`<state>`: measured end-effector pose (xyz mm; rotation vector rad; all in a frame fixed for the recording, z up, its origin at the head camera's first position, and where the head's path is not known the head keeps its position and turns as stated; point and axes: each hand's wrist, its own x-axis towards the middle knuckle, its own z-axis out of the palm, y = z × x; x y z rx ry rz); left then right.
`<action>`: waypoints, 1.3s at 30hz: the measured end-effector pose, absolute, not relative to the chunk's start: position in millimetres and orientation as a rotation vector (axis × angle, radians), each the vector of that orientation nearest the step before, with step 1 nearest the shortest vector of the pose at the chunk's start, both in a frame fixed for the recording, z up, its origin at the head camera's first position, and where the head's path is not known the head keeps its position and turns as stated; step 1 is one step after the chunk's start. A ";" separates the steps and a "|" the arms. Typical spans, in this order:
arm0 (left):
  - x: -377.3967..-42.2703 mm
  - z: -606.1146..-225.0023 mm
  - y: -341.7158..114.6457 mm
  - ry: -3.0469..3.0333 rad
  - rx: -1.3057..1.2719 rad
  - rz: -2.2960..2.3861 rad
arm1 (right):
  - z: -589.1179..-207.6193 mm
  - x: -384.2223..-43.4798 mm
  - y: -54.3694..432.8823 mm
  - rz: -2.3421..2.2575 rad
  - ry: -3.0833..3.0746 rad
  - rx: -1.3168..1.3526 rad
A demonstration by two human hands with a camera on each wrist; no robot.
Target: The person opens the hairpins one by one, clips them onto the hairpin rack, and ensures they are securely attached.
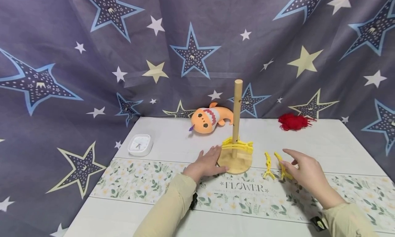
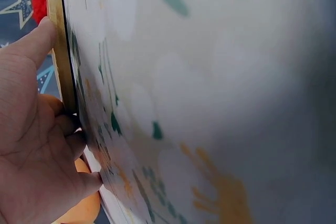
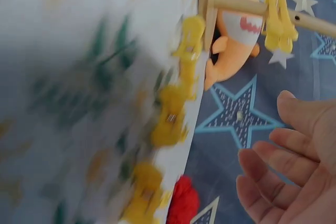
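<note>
My left hand point(image 1: 207, 164) is open against the base point(image 1: 239, 167) on its left; right hand point(image 1: 307, 169)'s loosely open, empty, by some clips point(image 1: 267, 164) right of it.

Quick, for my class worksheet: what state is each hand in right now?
Left hand: open, resting against the wooden stand's round base.
Right hand: open, holding nothing, near the yellow plastic pieces.

There is one wooden stand point(image 1: 237, 110), and on it are at least two yellow plastic pieces point(image 1: 243, 148); their exact number I cannot tell. Three loose yellow pieces point(image 3: 170, 116) are lying apart. Besides, I count one shark plush point(image 1: 202, 122), one white clock point(image 1: 140, 145), one red yarn bundle point(image 1: 292, 122), one left hand point(image 1: 210, 164) and one right hand point(image 1: 308, 170).
</note>
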<state>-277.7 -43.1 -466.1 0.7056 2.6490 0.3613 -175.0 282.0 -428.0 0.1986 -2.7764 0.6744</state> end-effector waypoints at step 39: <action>-278.9 -466.8 -43.4 2.636 0.705 0.382 | -452.8 -149.5 366.0 0.527 -3.348 -0.266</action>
